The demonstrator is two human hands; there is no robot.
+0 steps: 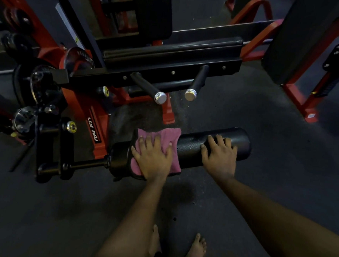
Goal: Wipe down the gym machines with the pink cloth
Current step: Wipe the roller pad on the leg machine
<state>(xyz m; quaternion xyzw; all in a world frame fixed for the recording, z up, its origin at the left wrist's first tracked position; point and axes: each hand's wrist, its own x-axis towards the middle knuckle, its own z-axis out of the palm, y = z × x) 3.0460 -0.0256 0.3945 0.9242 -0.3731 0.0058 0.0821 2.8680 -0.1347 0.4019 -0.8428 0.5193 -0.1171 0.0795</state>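
Feet (196, 248) stand on the floor (66, 211) below the roller (191, 148). Left grip (154, 156), fingers spread flat, presses the cloth (170, 136) onto the roller's left half to wipe. Right grip (219, 157) lies open over the right half, likely to stop it spinning.

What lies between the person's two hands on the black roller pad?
In the head view, between the left hand and right hand lie an edge of the pink cloth, then a bare stretch of the roller pad.
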